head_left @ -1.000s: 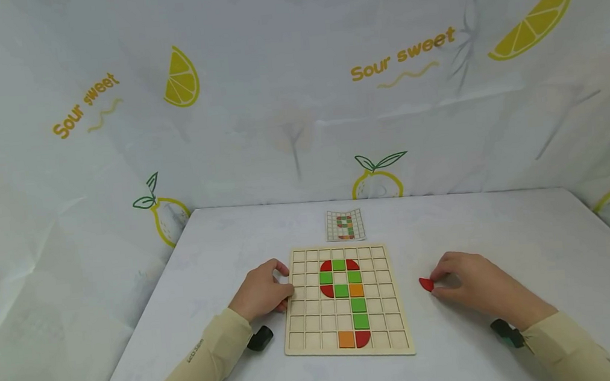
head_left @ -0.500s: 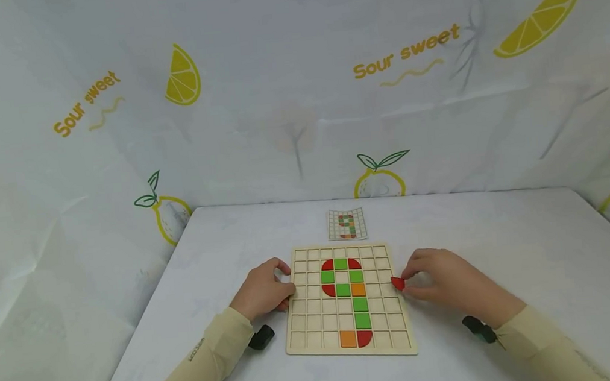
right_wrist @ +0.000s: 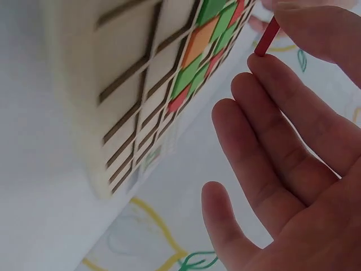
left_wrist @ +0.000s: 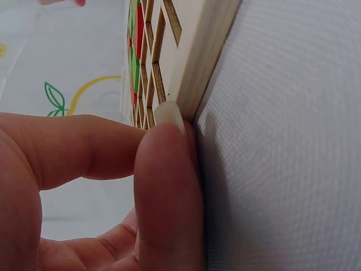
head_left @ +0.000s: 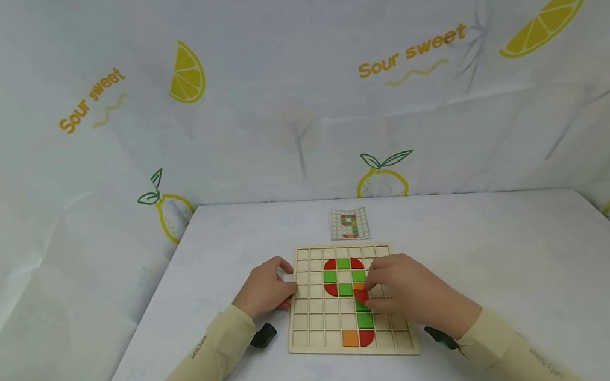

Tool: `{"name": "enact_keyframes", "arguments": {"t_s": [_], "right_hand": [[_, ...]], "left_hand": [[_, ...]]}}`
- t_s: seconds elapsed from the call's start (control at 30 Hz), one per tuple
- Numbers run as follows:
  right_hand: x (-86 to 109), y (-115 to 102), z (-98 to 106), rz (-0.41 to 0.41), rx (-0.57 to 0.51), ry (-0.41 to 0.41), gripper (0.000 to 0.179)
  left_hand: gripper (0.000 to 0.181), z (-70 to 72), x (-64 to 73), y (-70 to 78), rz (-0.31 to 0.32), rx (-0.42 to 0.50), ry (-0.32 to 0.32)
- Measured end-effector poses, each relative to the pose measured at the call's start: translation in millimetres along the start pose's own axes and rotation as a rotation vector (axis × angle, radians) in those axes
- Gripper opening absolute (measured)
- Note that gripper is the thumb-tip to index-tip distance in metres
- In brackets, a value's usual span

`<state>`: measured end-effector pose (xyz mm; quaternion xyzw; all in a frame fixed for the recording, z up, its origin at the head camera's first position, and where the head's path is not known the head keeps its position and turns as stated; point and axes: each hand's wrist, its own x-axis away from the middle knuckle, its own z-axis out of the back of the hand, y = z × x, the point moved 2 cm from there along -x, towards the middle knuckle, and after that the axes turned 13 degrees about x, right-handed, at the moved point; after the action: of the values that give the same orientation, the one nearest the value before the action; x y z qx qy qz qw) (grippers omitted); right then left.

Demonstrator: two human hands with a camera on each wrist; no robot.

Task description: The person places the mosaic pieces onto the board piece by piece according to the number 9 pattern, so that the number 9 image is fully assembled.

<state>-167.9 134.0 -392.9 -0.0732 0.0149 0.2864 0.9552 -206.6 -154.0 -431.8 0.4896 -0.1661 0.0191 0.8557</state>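
Note:
A wooden grid board (head_left: 316, 322) lies on the table, with red, green and orange pieces forming a 9-like figure. My left hand (head_left: 264, 288) holds the board's left edge; the left wrist view shows the thumb (left_wrist: 169, 180) against that edge. Above the figure's middle, my right hand (head_left: 412, 293) pinches a red rounded piece (head_left: 361, 296) between thumb and index finger. That piece partly covers an orange square (head_left: 358, 286) and a green square below it. Edge-on in the right wrist view, the red piece (right_wrist: 267, 36) looks thin and clear of the board.
A small pattern card (head_left: 349, 223) with a similar figure lies behind the board. White cloth covers the table (head_left: 506, 245), and a lemon-printed curtain (head_left: 256, 128) hangs behind it. Black wrist devices sit near both cuffs.
My right hand has carried the red rounded piece leftward from the table beside the board to above the figure. My left hand has stayed at the board's left edge.

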Motion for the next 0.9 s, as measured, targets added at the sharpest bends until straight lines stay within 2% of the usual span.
{"name": "enact_keyframes", "arguments": {"t_s": [0.1, 0.33, 0.43, 0.6, 0.77, 0.9], "right_hand": [[-0.6, -14, -1, 0.06, 0.022, 0.022, 0.012], [-0.4, -42, -5, 0.107, 0.043, -0.008, 0.013], [0.0, -50, -10, 0.154, 0.057, 0.012, 0.011], [0.7, -58, -17, 0.233, 0.107, 0.066, 0.01], [0.6, -62, -21, 0.231, 0.115, 0.029, 0.007], [0.2, -64, -22, 0.241, 0.128, 0.028, 0.008]], "left_hand": [[0.03, -0.2, -0.9, -0.7, -0.001, 0.007, -0.003], [0.031, 0.3, 0.2, 0.6, -0.003, 0.012, 0.002], [0.031, 0.5, 1.4, 1.2, -0.003, 0.008, 0.006], [0.032, 0.5, 1.9, 1.2, -0.005, 0.006, 0.006], [0.031, 0.2, 0.9, 0.8, -0.001, 0.006, 0.003], [0.03, 0.1, -0.4, -0.2, 0.001, 0.007, 0.001]]}}
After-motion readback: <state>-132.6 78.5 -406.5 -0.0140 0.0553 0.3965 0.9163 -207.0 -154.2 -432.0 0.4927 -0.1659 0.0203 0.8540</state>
